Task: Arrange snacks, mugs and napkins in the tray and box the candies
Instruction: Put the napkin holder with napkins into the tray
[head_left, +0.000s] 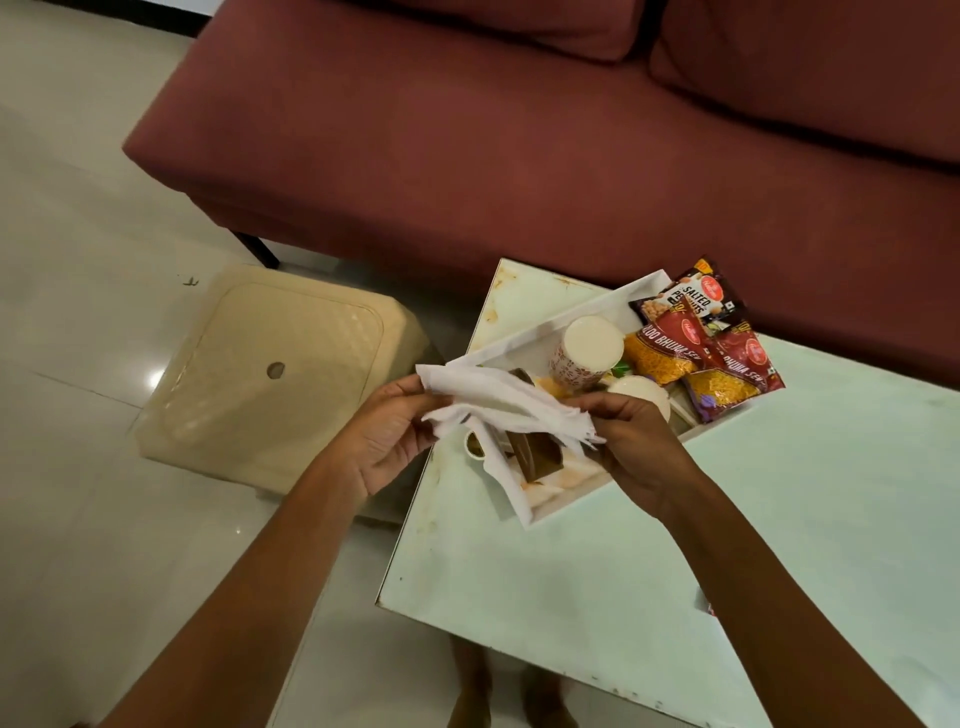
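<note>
Both hands hold a crumpled white napkin (501, 410) above the near end of a white tray (563, 317). My left hand (387, 434) pinches its left corner. My right hand (631, 441) grips its right end. In the tray an upturned patterned mug (584, 353) stands in the middle, and a second white mug (641, 392) shows partly behind my right hand. Red and yellow snack packets (701, 343) lean at the tray's far right end. A brown box-like object (535, 457) lies under the napkin, mostly hidden.
The tray sits at the far left corner of a pale green table (779, 519) with worn edges. A cream plastic stool (270, 374) stands on the tiled floor to the left. A maroon sofa (519, 130) runs behind the table.
</note>
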